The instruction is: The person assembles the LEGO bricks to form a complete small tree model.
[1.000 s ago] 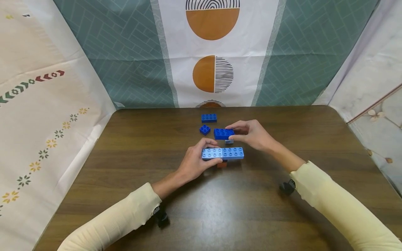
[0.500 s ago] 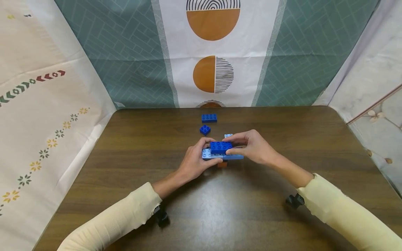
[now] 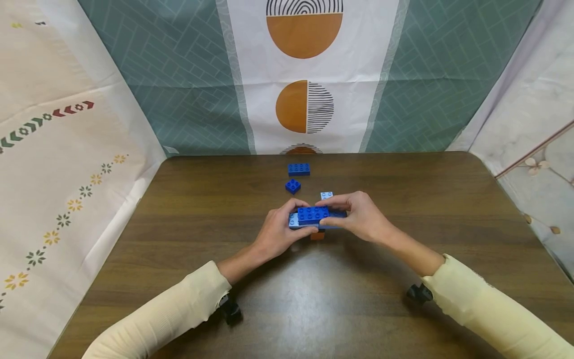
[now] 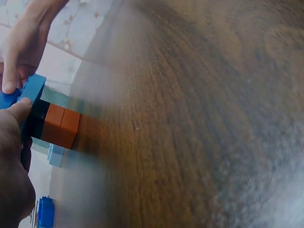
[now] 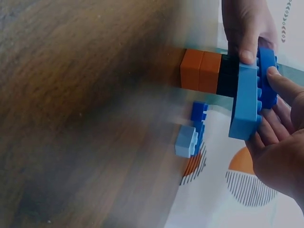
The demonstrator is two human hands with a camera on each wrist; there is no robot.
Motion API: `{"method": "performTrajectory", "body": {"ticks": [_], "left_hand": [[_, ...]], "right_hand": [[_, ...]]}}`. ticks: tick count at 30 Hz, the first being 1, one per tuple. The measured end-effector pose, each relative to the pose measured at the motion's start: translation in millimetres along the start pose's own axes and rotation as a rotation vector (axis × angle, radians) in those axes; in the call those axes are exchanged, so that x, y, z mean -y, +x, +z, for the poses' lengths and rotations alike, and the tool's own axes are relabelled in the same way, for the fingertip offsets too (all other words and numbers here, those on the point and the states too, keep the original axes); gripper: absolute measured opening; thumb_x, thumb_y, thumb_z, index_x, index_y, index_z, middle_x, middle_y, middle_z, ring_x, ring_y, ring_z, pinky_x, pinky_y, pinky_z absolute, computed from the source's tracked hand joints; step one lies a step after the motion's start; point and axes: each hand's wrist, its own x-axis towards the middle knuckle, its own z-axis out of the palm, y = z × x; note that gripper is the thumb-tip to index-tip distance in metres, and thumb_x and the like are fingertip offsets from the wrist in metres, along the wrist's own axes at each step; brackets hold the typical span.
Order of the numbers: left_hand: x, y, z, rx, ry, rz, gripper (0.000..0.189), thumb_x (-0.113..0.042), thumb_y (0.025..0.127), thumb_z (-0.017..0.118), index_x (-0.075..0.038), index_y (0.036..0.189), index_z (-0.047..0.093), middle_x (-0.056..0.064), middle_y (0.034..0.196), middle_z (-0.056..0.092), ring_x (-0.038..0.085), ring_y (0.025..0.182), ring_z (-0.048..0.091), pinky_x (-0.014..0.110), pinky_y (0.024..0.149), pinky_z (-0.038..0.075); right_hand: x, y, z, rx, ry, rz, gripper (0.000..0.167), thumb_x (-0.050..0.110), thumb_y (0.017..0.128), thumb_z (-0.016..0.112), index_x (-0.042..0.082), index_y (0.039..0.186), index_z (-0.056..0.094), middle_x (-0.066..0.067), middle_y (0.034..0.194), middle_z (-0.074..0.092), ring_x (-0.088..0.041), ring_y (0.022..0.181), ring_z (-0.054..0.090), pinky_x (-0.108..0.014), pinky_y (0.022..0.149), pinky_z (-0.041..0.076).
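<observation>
On the table stands a stack of toy building bricks: two orange bricks [image 5: 200, 71] at the bottom, a dark brick [image 5: 227, 75] above them, and a row of two light blue bricks [image 5: 245, 99] across the top. My left hand [image 3: 279, 230] grips the left end of this row, thumb in front and fingers behind. In my right hand [image 3: 362, 217], a dark blue brick [image 3: 313, 215] is pinched between thumb and fingers. It lies along the row over the join, and light blue studs show beneath it in the right wrist view. My right fingers partly cover the row's right end.
Behind the stack is a small light blue brick [image 3: 326, 195]. Farther back and left lie a small square blue brick [image 3: 293, 186] and a longer blue brick [image 3: 299, 169]. The wooden table [image 3: 215, 194] ends at a patterned cloth [image 3: 197, 99].
My right hand has brought the dark blue brick forward and left, from behind the stack onto the light blue row, then slightly lower. My left hand has kept its hold in place.
</observation>
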Motion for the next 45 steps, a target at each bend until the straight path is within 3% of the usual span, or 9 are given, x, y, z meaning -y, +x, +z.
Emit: {"method": "performTrajectory", "body": {"ticks": [16, 23, 32, 39, 45], "left_hand": [[-2.0, 2.4, -0.6, 0.006, 0.007, 0.013, 0.049, -0.023, 0.090, 0.090, -0.010, 0.128, 0.063, 0.012, 0.122, 0.074, 0.024, 0.109, 0.075, 0.037, 0.090, 0.062], [-1.1, 3.2, -2.1, 0.027, 0.021, 0.014, 0.048, -0.025, 0.091, 0.089, -0.010, 0.128, 0.062, 0.013, 0.123, 0.074, 0.025, 0.110, 0.074, 0.037, 0.091, 0.062], [0.2, 3.0, -17.4, 0.086, -0.046, 0.078, 0.034, -0.023, 0.103, 0.075, -0.014, 0.134, 0.068, 0.002, 0.119, 0.076, 0.012, 0.096, 0.073, 0.035, 0.086, 0.062], [0.6, 3.2, -21.6, 0.085, -0.044, 0.081, 0.034, -0.020, 0.101, 0.077, -0.013, 0.134, 0.072, 0.001, 0.120, 0.077, 0.010, 0.094, 0.072, 0.036, 0.087, 0.062], [-0.9, 1.6, -21.9, 0.093, -0.057, 0.066, 0.035, -0.019, 0.100, 0.078, -0.012, 0.134, 0.073, 0.003, 0.122, 0.077, 0.011, 0.092, 0.073, 0.038, 0.086, 0.063]], "right_hand": [[-1, -0.1, 4, -0.033, -0.114, -0.060, 0.040, 0.015, 0.088, 0.088, 0.006, 0.126, 0.079, -0.011, 0.117, 0.079, -0.026, 0.108, 0.076, -0.043, 0.090, 0.062], [-5, -0.7, 7, -0.042, -0.094, -0.081, 0.038, 0.014, 0.089, 0.088, 0.006, 0.126, 0.079, -0.010, 0.117, 0.079, -0.025, 0.107, 0.076, -0.041, 0.088, 0.063], [-9, -0.9, 7, -0.051, -0.066, -0.080, 0.036, 0.014, 0.090, 0.087, 0.006, 0.124, 0.079, -0.010, 0.115, 0.079, -0.022, 0.102, 0.077, -0.034, 0.083, 0.063], [-9, -0.6, 8, -0.056, -0.082, -0.090, 0.037, 0.015, 0.089, 0.088, 0.007, 0.124, 0.080, -0.009, 0.113, 0.079, -0.018, 0.096, 0.076, -0.032, 0.078, 0.062], [-8, -2.3, 9, -0.051, -0.094, -0.086, 0.039, 0.016, 0.089, 0.088, 0.007, 0.125, 0.079, -0.009, 0.115, 0.079, -0.020, 0.100, 0.075, -0.037, 0.084, 0.063]]}}
